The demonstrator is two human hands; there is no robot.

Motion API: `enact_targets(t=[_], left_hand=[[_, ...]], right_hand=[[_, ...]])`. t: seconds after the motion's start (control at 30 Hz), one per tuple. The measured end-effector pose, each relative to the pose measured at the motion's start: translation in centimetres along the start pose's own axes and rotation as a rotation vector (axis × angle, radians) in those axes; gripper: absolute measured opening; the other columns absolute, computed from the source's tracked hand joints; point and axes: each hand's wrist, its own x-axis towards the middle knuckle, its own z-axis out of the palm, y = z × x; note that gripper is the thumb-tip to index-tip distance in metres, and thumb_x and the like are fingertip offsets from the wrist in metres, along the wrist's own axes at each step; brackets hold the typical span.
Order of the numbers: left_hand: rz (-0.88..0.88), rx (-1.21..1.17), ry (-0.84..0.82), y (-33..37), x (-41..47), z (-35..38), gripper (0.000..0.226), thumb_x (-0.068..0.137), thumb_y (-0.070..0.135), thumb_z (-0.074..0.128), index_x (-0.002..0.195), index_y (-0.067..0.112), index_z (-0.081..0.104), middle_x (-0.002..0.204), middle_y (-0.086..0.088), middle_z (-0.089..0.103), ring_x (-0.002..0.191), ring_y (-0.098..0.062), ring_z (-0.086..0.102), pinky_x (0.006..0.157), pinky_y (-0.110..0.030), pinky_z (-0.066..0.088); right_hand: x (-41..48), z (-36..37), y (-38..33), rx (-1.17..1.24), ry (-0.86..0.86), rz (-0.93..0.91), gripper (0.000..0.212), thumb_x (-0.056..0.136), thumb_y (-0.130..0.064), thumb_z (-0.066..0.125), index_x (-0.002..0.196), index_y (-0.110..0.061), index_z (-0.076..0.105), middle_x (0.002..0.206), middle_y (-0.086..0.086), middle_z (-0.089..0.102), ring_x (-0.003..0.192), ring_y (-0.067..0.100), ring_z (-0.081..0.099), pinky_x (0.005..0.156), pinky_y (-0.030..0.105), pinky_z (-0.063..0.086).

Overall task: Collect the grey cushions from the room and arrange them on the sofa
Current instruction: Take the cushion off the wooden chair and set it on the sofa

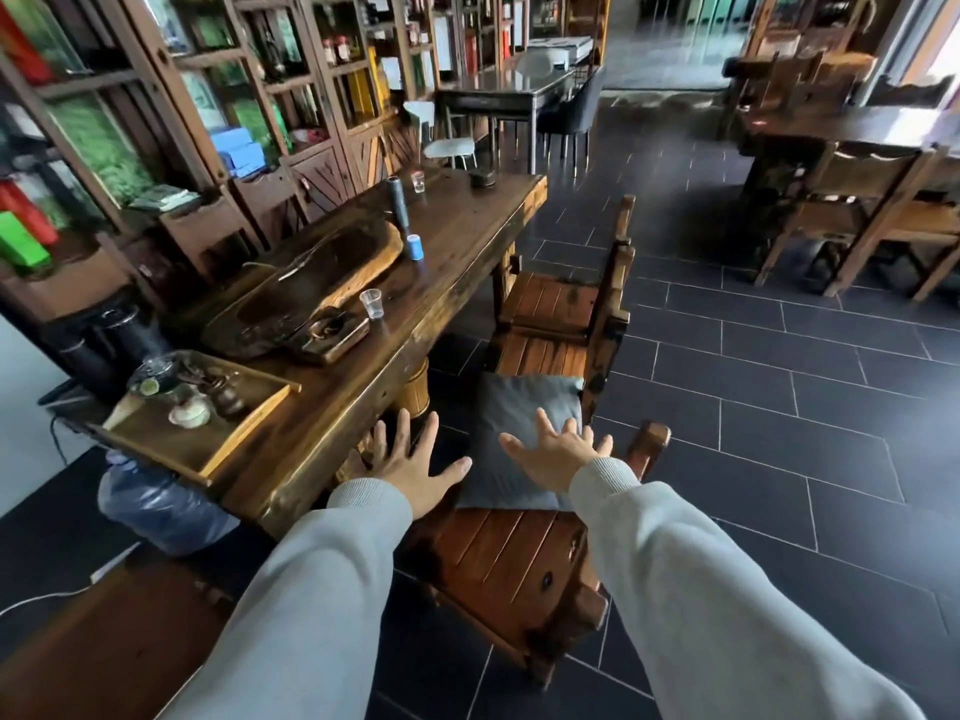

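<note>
**Open hands hover over a grey cushion on a wooden chair**

A dark-tiled floor (753, 387) runs through a room lined with wooden shelving (171, 111), where a long wooden surface (457, 236) carries a carved tea tray (311, 283), small clear cups and a blue canister (414, 246). Beside that surface stands a row of slatted wooden chairs, and on the seat of the nearest chair (514, 558) lies the grey cushion (511, 433), flat and directly ahead of the person's outstretched arms in pale grey sleeves. The left hand (415, 467) is spread wide with fingers fanned, holding nothing, just left of the cushion's near corner and in front of the surface's end. The right hand (558, 452) is equally open and empty, its fingers splayed over the cushion's right half; whether it touches the fabric cannot be told. Beyond both hands, two more chair seats stand bare. To the left of the left hand, a shallow wooden tray (208, 439) holds small tea ware.
</note>
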Motion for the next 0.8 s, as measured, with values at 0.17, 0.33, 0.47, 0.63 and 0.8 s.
enact_targets(t=[0.17, 0.33, 0.47, 0.63, 0.8], left_hand=[[-0.028, 0.041, -0.009, 0.2, 6.6, -2.2, 0.092, 0.092, 0.087, 0.019, 0.163, 0.043, -0.019, 0.172, 0.001, -0.032, 0.157, -0.031, -0.03, 0.126, -0.064, -0.007], [0.023, 0.052, -0.05, 0.2, 14.0, -2.6, 0.091, 0.094, 0.085, 0.021, 0.164, 0.041, -0.017, 0.172, 0.001, -0.032, 0.157, -0.031, -0.031, 0.126, -0.065, -0.005], [0.082, 0.112, -0.072, 0.2, 19.6, -2.5, 0.088, 0.097, 0.081, 0.022, 0.165, 0.04, -0.014, 0.172, 0.001, -0.03, 0.158, -0.031, -0.028, 0.126, -0.064, -0.003], [0.222, 0.216, -0.157, 1.0, 35.4, -2.7, 0.084, 0.099, 0.078, 0.024, 0.167, 0.039, -0.007, 0.175, 0.002, -0.024, 0.16, -0.029, -0.021, 0.127, -0.062, -0.002], [0.377, 0.288, -0.272, 2.2, 48.1, -0.3, 0.08, 0.102, 0.074, 0.03, 0.168, 0.038, 0.004, 0.177, 0.004, -0.015, 0.163, -0.026, -0.01, 0.129, -0.056, 0.005]], right_hand=[[5.8, -0.4, -0.8, 0.037, -0.006, -0.007, 0.093, 0.092, -0.087, 0.02, 0.167, -0.035, 0.002, 0.174, 0.015, 0.007, 0.16, 0.037, 0.002, 0.123, 0.063, -0.003], [11.8, 0.3, -0.8, 0.126, -0.023, 0.026, 0.09, 0.095, -0.083, 0.024, 0.167, -0.034, 0.006, 0.173, 0.017, 0.011, 0.16, 0.037, 0.007, 0.125, 0.062, -0.001], [16.4, 1.9, -1.0, 0.185, -0.021, 0.085, 0.089, 0.094, -0.084, 0.026, 0.166, -0.034, 0.011, 0.171, 0.017, 0.019, 0.159, 0.037, 0.012, 0.124, 0.062, 0.007], [27.1, 6.5, -1.2, 0.418, -0.048, 0.287, 0.093, 0.094, -0.083, 0.027, 0.167, -0.029, 0.009, 0.168, 0.022, 0.023, 0.155, 0.04, 0.023, 0.123, 0.057, 0.021], [32.6, 12.7, -0.6, 0.681, -0.094, 0.56, 0.09, 0.101, -0.073, 0.036, 0.168, -0.022, 0.003, 0.168, 0.025, 0.019, 0.151, 0.044, 0.027, 0.122, 0.048, 0.027]])
